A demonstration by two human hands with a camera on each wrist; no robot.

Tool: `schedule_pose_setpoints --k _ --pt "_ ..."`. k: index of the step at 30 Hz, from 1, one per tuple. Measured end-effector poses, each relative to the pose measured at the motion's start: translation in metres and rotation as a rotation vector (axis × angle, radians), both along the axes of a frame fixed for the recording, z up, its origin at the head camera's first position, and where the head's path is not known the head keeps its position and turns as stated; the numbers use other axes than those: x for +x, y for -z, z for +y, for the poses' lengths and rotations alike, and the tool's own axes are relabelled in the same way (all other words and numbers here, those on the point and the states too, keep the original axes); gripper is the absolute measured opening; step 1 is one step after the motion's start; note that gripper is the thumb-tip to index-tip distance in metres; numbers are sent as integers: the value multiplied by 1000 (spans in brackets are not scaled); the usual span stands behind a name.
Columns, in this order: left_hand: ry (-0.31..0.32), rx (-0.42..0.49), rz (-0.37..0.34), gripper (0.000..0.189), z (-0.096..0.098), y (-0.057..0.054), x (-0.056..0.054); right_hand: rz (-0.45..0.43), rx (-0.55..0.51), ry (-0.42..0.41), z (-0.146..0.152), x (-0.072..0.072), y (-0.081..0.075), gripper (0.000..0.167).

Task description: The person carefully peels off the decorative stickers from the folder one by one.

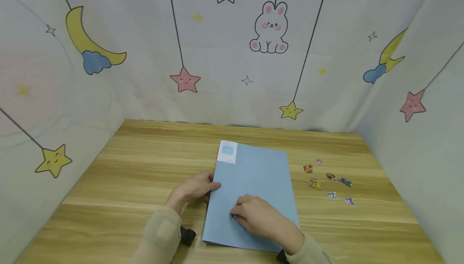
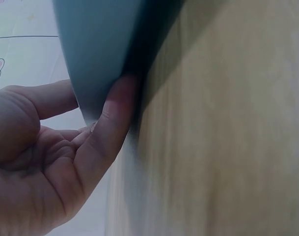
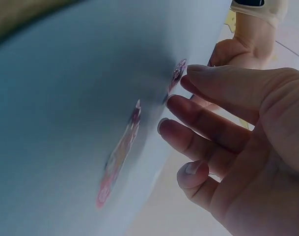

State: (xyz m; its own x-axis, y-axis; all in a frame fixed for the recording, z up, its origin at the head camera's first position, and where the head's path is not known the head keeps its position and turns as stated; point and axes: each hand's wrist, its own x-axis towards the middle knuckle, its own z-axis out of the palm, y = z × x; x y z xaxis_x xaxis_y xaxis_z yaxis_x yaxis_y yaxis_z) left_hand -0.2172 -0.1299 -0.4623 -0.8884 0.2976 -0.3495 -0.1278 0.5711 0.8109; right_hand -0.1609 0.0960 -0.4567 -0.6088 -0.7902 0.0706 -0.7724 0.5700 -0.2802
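A light blue folder (image 1: 261, 175) lies on the table with a white label (image 1: 227, 157) in its top left corner. My left hand (image 1: 195, 185) holds the folder's left edge, thumb over the cover and fingers beneath it; the left wrist view shows a finger (image 2: 112, 118) under the blue cover. Over the lower middle of the folder, my right hand (image 1: 259, 217) pinches a small dark cartoon sticker (image 1: 234, 216) between thumb and forefinger, close to the cover. The right wrist view shows a second, pinkish sticker (image 3: 120, 155) flat on the cover, hidden behind the hand in the head view.
Several small cartoon cut-out stickers lie scattered right of the folder, among them an orange one (image 1: 308, 169), a yellow one (image 1: 314, 184) and a grey-blue one (image 1: 345, 181). The wood-grain table (image 1: 145, 155) is bordered by white printed curtains (image 1: 224, 102) at the back and sides.
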Motion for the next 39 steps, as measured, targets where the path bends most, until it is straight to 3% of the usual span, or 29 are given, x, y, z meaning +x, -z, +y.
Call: schedule_pose_setpoints --k 19,25,30,39 --pt "-6 38 -10 21 1 0 0 -47 22 33 -4 2 -1 8" --pt "-6 37 -8 21 2 0 0 -31 37 -26 1 2 -2 20" --pt "3 23 -4 21 2 -1 1 -12 73 -73 3 2 -2 20" --pt "-4 28 -15 20 1 -1 -1 4 123 -89 1 -2 -2 13"
